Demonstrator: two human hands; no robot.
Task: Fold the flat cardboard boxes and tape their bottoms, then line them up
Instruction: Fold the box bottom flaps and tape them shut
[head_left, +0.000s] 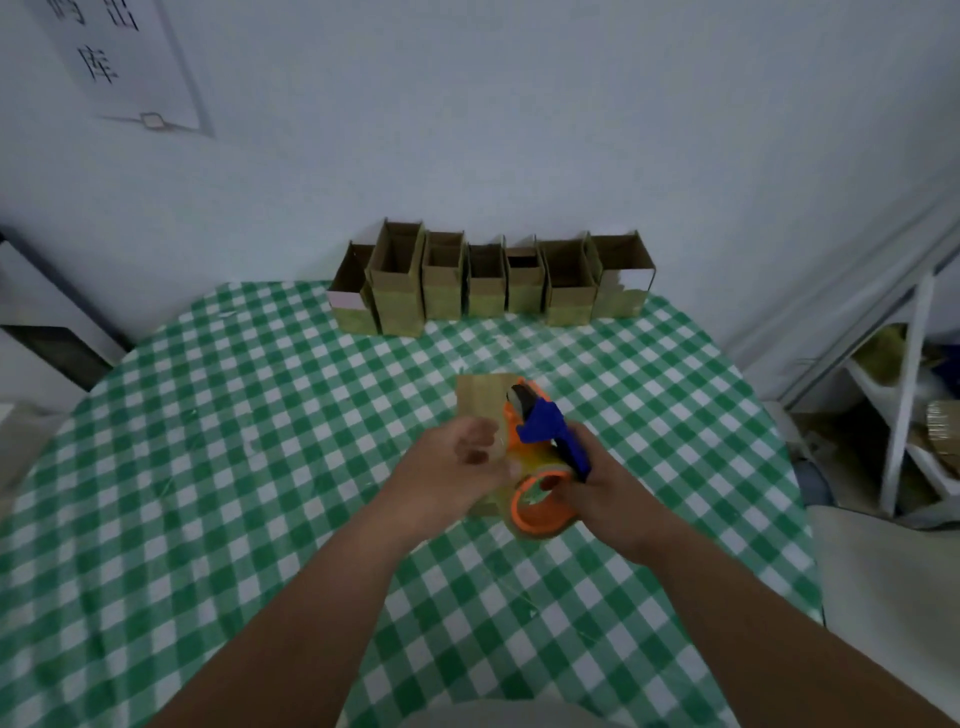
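Seven folded cardboard boxes (488, 280) stand in one row at the far edge of the counter (218, 467), against the pale wall (519, 130), their open tops up and tape on their lower parts. One more small box (480, 397) lies near the middle of the counter, under both hands. Its long axis seems to run from the person toward the far edge, and its far end shows beyond the hands.

The right hand (592, 483) has its grip curled round the blue handle of the orange tape dispenser (540, 457), which rests on the near part of the box with its cutter end pointing to the far edge. The left hand (457, 467) is just beside the dispenser, on the left side of the box; its fingers are curled, and I judge that they pinch the clear tape end or steady the box, but the blur does not let me tell which.

The coming move is probably to draw the tape along the box.

The counter wears a green and white checked cloth. White shelving (904, 405) stands at the right, and a paper sign (119, 62) hangs on the wall at the left.
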